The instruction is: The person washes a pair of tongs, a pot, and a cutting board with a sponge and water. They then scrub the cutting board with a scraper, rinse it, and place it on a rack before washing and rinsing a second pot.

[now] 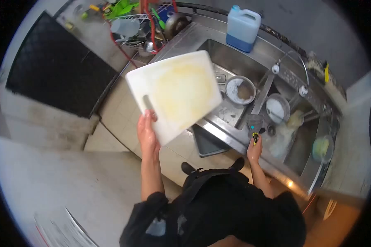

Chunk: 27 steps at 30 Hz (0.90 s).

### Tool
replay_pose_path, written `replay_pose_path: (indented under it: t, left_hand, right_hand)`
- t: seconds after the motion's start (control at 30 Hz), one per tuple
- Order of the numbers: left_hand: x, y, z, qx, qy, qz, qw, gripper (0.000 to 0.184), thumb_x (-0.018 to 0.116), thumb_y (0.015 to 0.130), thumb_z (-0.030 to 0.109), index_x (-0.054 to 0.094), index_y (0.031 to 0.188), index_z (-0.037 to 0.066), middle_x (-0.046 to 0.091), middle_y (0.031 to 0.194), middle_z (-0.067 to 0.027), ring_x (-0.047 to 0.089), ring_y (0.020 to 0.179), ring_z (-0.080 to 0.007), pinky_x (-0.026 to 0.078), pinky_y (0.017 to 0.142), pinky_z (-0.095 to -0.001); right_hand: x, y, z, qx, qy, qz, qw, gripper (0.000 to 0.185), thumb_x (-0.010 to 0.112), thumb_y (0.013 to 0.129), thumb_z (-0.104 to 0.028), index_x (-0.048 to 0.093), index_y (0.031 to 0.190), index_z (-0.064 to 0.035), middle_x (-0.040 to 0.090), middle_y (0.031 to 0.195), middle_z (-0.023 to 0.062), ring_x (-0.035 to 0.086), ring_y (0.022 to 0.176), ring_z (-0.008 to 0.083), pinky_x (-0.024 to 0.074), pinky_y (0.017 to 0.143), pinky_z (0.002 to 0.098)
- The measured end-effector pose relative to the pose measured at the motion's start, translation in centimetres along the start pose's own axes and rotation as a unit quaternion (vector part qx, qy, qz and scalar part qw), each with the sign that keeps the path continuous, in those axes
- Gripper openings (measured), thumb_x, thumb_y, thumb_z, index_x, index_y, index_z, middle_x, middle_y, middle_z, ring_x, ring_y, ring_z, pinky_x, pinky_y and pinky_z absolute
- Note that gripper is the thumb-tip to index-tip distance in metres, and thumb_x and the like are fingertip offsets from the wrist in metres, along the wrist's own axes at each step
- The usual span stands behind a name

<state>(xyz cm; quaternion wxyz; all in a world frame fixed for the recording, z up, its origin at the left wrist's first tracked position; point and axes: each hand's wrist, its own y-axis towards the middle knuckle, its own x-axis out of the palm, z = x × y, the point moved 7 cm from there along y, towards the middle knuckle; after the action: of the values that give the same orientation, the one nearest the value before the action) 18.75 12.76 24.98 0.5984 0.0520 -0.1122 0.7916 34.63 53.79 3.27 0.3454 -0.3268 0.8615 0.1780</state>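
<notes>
A white cutting board with a yellowish stain is tilted up in front of the sink. My left hand is closed on its lower left edge, fingers at the handle slot. My right hand is closed around the black and yellow handle of a scraper, whose wide dark blade points away from me over the sink divider. Beyond the scraper, a metal pot with suds stands in the left basin, and a round container with whitish contents sits in the right basin.
A blue jug stands on the sink's back ledge. Two faucets rise behind the basins. At the upper left is a rack of utensils and dishes. A grey bin is on the floor below the sink. A greenish container sits at the right.
</notes>
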Motion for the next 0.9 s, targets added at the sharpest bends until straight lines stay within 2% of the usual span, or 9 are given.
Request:
replay_pose_path:
  t: [0.07, 0.13, 0.27, 0.4, 0.5, 0.6, 0.7, 0.73, 0.9]
  left_hand:
    - [-3.8, 2.4, 1.2, 0.014, 0.006, 0.0, 1.0, 0.028, 0.048, 0.096, 0.028, 0.056, 0.093, 0.001, 0.047, 0.079, -0.0006, 0.044, 0.076, -0.0093, 0.038, 0.072, -0.0233]
    - [-6.9, 4.4, 3.2, 0.045, 0.002, 0.021, 0.999, 0.027, 0.046, 0.097, 0.027, 0.053, 0.087, 0.003, 0.045, 0.077, -0.0003, 0.044, 0.076, -0.0089, 0.04, 0.071, -0.0233]
    - [-13.4, 8.5, 5.1, 0.059, -0.026, 0.057, 0.996, 0.026, 0.046, 0.097, 0.026, 0.051, 0.083, 0.005, 0.045, 0.077, 0.0004, 0.043, 0.075, -0.0084, 0.039, 0.071, -0.0229]
    - [-17.4, 15.5, 6.5, 0.061, -0.06, 0.059, 0.995, 0.025, 0.047, 0.096, 0.026, 0.051, 0.082, 0.005, 0.046, 0.076, 0.001, 0.043, 0.074, -0.0078, 0.037, 0.07, -0.0225]
    - [-18.1, 20.0, 7.3, 0.06, -0.07, 0.052, 0.994, 0.026, 0.048, 0.096, 0.027, 0.051, 0.081, 0.005, 0.046, 0.075, 0.001, 0.042, 0.073, -0.0082, 0.036, 0.069, -0.0225]
    - [-18.3, 25.5, 10.3, 0.058, -0.069, 0.013, 0.996, 0.027, 0.048, 0.096, 0.027, 0.051, 0.079, 0.006, 0.046, 0.075, 0.0007, 0.042, 0.072, -0.0087, 0.036, 0.069, -0.0226]
    - [-17.2, 31.0, 14.0, 0.069, -0.062, -0.037, 0.995, 0.028, 0.048, 0.096, 0.027, 0.051, 0.078, 0.006, 0.048, 0.075, 0.0, 0.043, 0.071, -0.0095, 0.037, 0.068, -0.0227]
    - [-16.6, 32.9, 15.7, 0.077, -0.053, -0.03, 0.995, 0.028, 0.048, 0.096, 0.027, 0.052, 0.079, 0.006, 0.048, 0.074, -0.0002, 0.044, 0.071, -0.0097, 0.037, 0.068, -0.023]
    - [-12.1, 41.4, 27.0, 0.16, 0.019, -0.079, 0.984, 0.031, 0.052, 0.093, 0.03, 0.052, 0.074, 0.006, 0.049, 0.075, -0.0008, 0.045, 0.073, -0.0106, 0.037, 0.07, -0.0247]
  right_hand:
    - [1.8, -3.3, -1.2, 0.072, -0.055, 0.018, 0.996, 0.038, 0.051, 0.089, -0.018, 0.046, 0.122, 0.0002, 0.055, 0.115, 0.0233, 0.052, 0.107, 0.0372, 0.0397, 0.09, 0.043]
    - [3.0, -5.0, -3.6, 0.05, -0.128, 0.048, 0.989, 0.039, 0.051, 0.089, -0.016, 0.046, 0.122, 0.0012, 0.054, 0.115, 0.0234, 0.052, 0.106, 0.038, 0.0402, 0.089, 0.044]
    - [5.6, -6.6, -7.8, 0.047, -0.069, 0.035, 0.996, 0.039, 0.05, 0.089, -0.016, 0.045, 0.123, 0.0011, 0.054, 0.115, 0.0232, 0.051, 0.107, 0.0388, 0.04, 0.09, 0.0434]
    - [12.4, -6.1, -14.9, -0.011, -0.012, -0.038, 0.999, 0.038, 0.051, 0.088, -0.016, 0.046, 0.123, 0.0004, 0.055, 0.114, 0.0238, 0.051, 0.107, 0.0392, 0.0404, 0.09, 0.0423]
    - [18.6, -4.8, -20.3, -0.047, 0.041, -0.124, 0.99, 0.039, 0.053, 0.086, -0.016, 0.046, 0.122, -0.0006, 0.055, 0.114, 0.0242, 0.052, 0.106, 0.0402, 0.041, 0.09, 0.0426]
    - [24.8, -3.1, -28.0, -0.089, 0.078, -0.153, 0.981, 0.039, 0.054, 0.084, -0.016, 0.047, 0.12, -0.002, 0.055, 0.114, 0.0232, 0.052, 0.105, 0.0401, 0.0416, 0.089, 0.0432]
    - [31.3, -1.1, -33.3, -0.115, 0.052, -0.146, 0.981, 0.039, 0.055, 0.082, -0.014, 0.049, 0.12, -0.0041, 0.058, 0.109, 0.0212, 0.053, 0.101, 0.0374, 0.0399, 0.088, 0.0432]
    - [33.5, -0.4, -34.6, -0.161, 0.021, -0.128, 0.978, 0.04, 0.058, 0.08, -0.011, 0.049, 0.117, -0.0006, 0.058, 0.105, 0.0215, 0.054, 0.099, 0.04, 0.0427, 0.082, 0.0443]
    - [38.6, 1.2, -39.0, -0.158, -0.025, -0.105, 0.981, 0.034, 0.057, 0.078, -0.007, 0.051, 0.111, 0.0001, 0.051, 0.1, 0.0189, 0.05, 0.096, 0.0361, 0.0406, 0.082, 0.0444]
